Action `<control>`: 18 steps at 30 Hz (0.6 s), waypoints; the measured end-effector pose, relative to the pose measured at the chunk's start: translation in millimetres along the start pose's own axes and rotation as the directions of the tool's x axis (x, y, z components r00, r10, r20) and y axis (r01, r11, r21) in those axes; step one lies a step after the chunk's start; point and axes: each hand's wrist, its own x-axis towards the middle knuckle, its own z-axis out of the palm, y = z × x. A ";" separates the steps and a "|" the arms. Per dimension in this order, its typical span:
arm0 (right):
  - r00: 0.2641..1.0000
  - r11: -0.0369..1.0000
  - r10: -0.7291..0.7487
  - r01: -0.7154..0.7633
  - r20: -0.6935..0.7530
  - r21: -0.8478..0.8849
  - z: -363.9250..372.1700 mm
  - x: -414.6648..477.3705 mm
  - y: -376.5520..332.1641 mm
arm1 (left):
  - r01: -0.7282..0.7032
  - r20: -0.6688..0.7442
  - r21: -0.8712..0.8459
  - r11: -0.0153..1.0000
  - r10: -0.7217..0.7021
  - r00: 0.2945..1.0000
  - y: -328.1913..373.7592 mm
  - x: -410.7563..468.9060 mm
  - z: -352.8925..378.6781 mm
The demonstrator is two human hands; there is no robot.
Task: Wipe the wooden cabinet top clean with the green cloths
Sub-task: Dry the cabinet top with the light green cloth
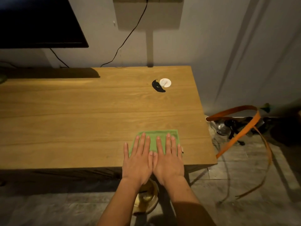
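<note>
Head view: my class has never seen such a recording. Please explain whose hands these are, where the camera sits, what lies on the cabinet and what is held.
No machine here: a person wears one camera on the head, looking down. The left hand and right hand lie flat, side by side, pressing a green cloth onto the wooden cabinet top near its front right corner. Neither grips anything. Further back lie a small white disc and a black object beside it.
</note>
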 end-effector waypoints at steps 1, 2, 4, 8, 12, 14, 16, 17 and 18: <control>1.000 1.000 0.001 -0.001 -0.002 -0.001 -4.4 9.0 1.0 | -0.003 -0.008 -0.008 1.000 0.003 1.000 -0.4 9.6 -1.6; 1.000 1.000 0.000 0.000 -0.001 -0.002 -9.6 19.8 2.6 | -0.007 -0.017 -0.013 1.000 0.007 1.000 -0.5 21.1 -3.1; 1.000 1.000 -0.002 0.002 0.000 0.003 -20.8 45.6 6.8 | -0.015 -0.039 -0.015 1.000 0.014 0.999 0.2 48.7 -5.3; 0.999 1.000 0.006 -0.005 -0.044 0.031 -43.0 106.0 18.8 | -0.024 -0.097 -0.012 1.000 0.023 0.995 4.7 118.7 -10.6; 0.995 0.999 -0.004 0.008 -0.105 0.038 -66.8 177.8 30.5 | -0.028 -0.130 -0.027 0.999 0.024 0.991 8.6 195.8 -21.8; 0.992 0.999 -0.007 0.013 -0.127 0.045 -79.8 214.5 35.4 | -0.026 -0.137 -0.040 0.999 0.020 0.990 10.0 234.4 -29.3; 0.989 0.999 -0.009 0.016 -0.150 0.046 -90.8 247.9 39.5 | -0.026 -0.139 -0.063 0.998 0.017 0.990 10.6 270.5 -36.3; 0.986 0.999 -0.012 0.019 -0.164 0.041 -95.2 262.3 41.4 | -0.028 -0.140 -0.068 0.997 0.019 0.990 10.6 286.2 -39.3; 0.984 0.999 -0.014 0.021 -0.178 0.035 -99.2 275.8 43.0 | -0.032 -0.142 -0.066 0.997 0.023 0.990 10.4 300.4 -41.7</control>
